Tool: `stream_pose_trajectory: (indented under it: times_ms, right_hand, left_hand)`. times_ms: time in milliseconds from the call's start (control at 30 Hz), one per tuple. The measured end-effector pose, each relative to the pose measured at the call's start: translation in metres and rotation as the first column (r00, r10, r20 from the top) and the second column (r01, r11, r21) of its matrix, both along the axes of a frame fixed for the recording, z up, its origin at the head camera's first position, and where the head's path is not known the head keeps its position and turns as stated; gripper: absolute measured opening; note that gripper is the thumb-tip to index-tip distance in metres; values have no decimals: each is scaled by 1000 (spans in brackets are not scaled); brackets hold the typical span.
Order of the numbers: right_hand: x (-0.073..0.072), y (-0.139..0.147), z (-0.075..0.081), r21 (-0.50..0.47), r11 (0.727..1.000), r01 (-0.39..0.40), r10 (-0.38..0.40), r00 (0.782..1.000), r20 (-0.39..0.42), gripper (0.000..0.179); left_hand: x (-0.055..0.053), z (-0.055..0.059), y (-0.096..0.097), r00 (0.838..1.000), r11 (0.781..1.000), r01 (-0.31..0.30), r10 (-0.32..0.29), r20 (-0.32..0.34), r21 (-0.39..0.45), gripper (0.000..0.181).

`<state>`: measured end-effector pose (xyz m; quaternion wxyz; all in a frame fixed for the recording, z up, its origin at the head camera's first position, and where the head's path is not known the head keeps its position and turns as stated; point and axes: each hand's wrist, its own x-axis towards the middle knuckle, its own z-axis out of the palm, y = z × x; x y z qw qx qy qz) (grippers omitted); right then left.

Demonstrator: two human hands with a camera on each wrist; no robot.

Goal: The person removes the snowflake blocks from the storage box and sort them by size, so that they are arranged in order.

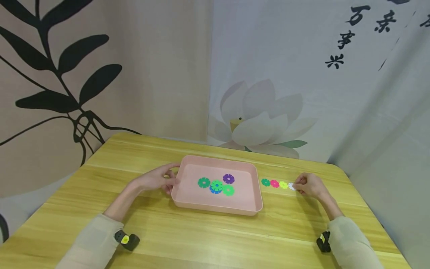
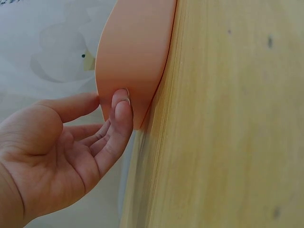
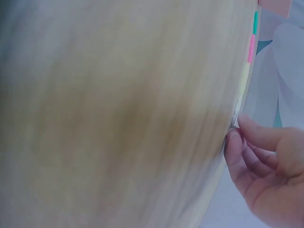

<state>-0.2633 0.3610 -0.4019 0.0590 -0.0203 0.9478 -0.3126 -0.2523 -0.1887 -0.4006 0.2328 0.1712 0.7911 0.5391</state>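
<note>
A pink tray (image 1: 218,207) stands on the wooden table. At its left end is my left hand (image 1: 158,178), thumb at the rim and fingers bent against the outer wall, as the left wrist view shows up close. Inside the tray lie several notched plastic discs, among them a purple one (image 1: 228,179) and a green one (image 1: 203,182). To the tray's right runs a row of discs: dark green (image 1: 265,182), pink (image 1: 274,183), yellow (image 1: 283,185) and white (image 1: 292,186). My right hand (image 1: 309,185) pinches the white disc at the row's right end, its fingertips partly covering it.
The wooden table (image 1: 201,239) reaches back to a hanging cloth (image 1: 168,74) printed with leaves, a lotus and writing. Another cloth (image 1: 399,142) hangs along the right side. Each wrist wears a small black camera, the left one (image 1: 127,240) beside the sleeve.
</note>
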Motion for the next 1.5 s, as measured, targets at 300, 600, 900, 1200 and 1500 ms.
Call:
stream_pose_trajectory:
  times_ms: [300, 600, 900, 1200, 1500]
  right_hand:
    - [0, -4, 9, 14, 1000, -26, 27, 998, -55, 21]
    - [0, -29, 20, -11, 996, -89, 88, 991, -104, 26]
    - [-1, -67, 31, -84, 985, -148, 133, 978, -158, 20]
    - [1, -107, 41, -142, 968, -205, 181, 970, -163, 18]
    - [4, -148, 41, -210, 927, -312, 291, 948, -125, 26]
  left_hand:
    - [-2, -1, 0, 1000, 1000, 2, -2, -4, -2, 69]
    - [-1, -1, 0, 1000, 1000, 6, -6, -1, 3, 69]
    - [-1, -2, -1, 1000, 1000, 14, -13, -9, 10, 69]
    - [-1, -2, -1, 1000, 1000, 6, -6, -7, 4, 69]
    - [-1, -1, -1, 1000, 1000, 6, -6, -5, 0, 69]
